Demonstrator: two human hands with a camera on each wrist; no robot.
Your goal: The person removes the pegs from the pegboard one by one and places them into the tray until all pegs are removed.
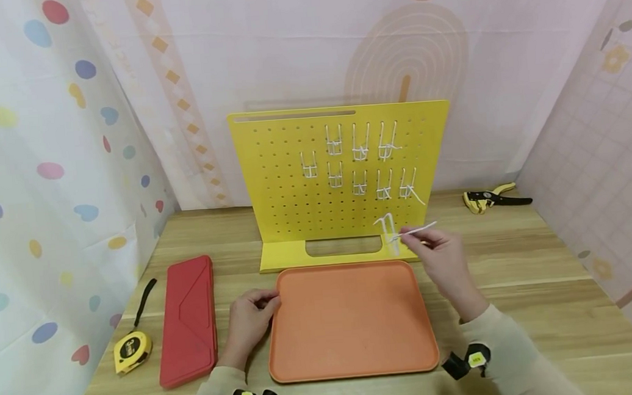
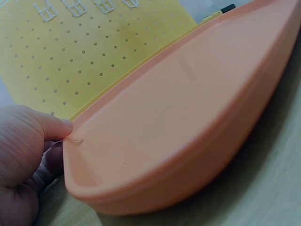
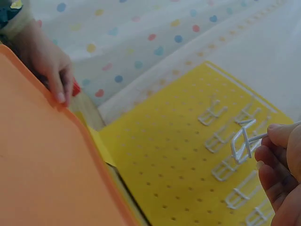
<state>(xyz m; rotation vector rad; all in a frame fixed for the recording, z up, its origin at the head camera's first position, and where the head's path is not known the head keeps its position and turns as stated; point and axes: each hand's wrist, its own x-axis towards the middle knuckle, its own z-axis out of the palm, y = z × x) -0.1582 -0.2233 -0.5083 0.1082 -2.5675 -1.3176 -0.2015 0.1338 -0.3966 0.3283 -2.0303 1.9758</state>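
My right hand [image 1: 442, 255] pinches a white wire pegboard hook [image 3: 242, 143] by its straight prong, between thumb and fingertips. The hook's looped end points toward the yellow pegboard [image 1: 289, 205], held in front of the board's lower right part. Several similar white hooks [image 1: 361, 151] hang on the board in two rows. At the left rim of the orange tray [image 1: 352, 320], my left hand [image 1: 250, 318] grips the edge near its far corner. The left wrist view shows the thumb [image 2: 59, 128] on the rim, the other fingers partly hidden beside the wall.
A red case [image 1: 187, 323] lies left of the tray, with a yellow tape measure [image 1: 132, 351] and its black strap beyond it. Yellow-and-black wire strippers [image 1: 494, 198] lie at the back right of the wooden table [image 1: 527, 305]. Patterned curtains surround the table's back and sides.
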